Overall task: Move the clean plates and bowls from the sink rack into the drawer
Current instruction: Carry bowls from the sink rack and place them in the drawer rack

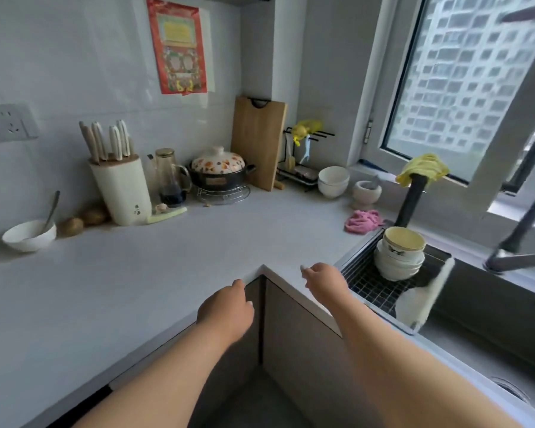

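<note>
A stack of white bowls (pixel 399 261), topped by one with a yellow inside, stands on the black wire sink rack (pixel 374 288) at the right. A white plate (pixel 426 301) leans on edge at the rack's near end. My right hand (pixel 323 281) hovers over the counter edge just left of the rack, fingers loosely curled, holding nothing. My left hand (pixel 226 310) hangs at the inner corner of the counter, in front of the cabinet fronts (pixel 297 329), fingers curled, empty. No open drawer is visible.
Two white bowls (pixel 333 181), a mortar (pixel 366 193) and a pink cloth (pixel 363 222) sit on the counter behind the rack. A black faucet (pixel 413 199) with a yellow rag stands by the sink (pixel 491 310). Knife block (pixel 121 189), pot (pixel 218 171), cutting board (pixel 258 140), bowl with spoon (pixel 30 234) line the wall.
</note>
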The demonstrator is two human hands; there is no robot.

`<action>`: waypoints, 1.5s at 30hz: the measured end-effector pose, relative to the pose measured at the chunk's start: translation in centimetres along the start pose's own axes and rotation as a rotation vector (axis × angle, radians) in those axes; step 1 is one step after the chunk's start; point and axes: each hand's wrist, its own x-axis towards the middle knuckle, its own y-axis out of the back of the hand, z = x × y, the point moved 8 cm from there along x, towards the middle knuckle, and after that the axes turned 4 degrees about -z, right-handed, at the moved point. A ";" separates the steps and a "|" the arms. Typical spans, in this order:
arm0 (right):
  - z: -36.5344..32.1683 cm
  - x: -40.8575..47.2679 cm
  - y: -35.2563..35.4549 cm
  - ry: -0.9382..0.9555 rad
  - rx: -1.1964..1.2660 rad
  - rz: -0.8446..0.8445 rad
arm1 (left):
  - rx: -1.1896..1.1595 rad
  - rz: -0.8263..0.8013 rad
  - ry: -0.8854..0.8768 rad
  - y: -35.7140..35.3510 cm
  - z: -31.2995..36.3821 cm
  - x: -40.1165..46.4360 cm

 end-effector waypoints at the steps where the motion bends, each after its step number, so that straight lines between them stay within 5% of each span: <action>1: 0.8 0.3 1.1 -0.007 0.004 0.021 | -0.005 -0.010 -0.024 -0.3 1.1 0.5; 18: 15.4 12.7 18.2 -0.166 -0.074 0.317 | -0.014 -0.105 -0.089 -6.5 17.2 12.7; 25: 19.7 18.2 21.4 -0.133 -0.272 0.291 | -0.037 -0.121 -0.097 -9.0 22.0 17.5; 30: 21.1 21.7 20.2 -0.129 -0.538 0.112 | -0.016 -0.145 -0.072 -10.2 23.1 19.5; 38: 22.8 23.2 20.3 -0.245 -0.546 0.010 | 0.014 -0.188 -0.084 -11.3 23.8 20.1; 45: 20.4 23.1 22.6 -0.037 -0.449 0.340 | 0.015 -0.182 -0.072 -11.4 23.3 20.3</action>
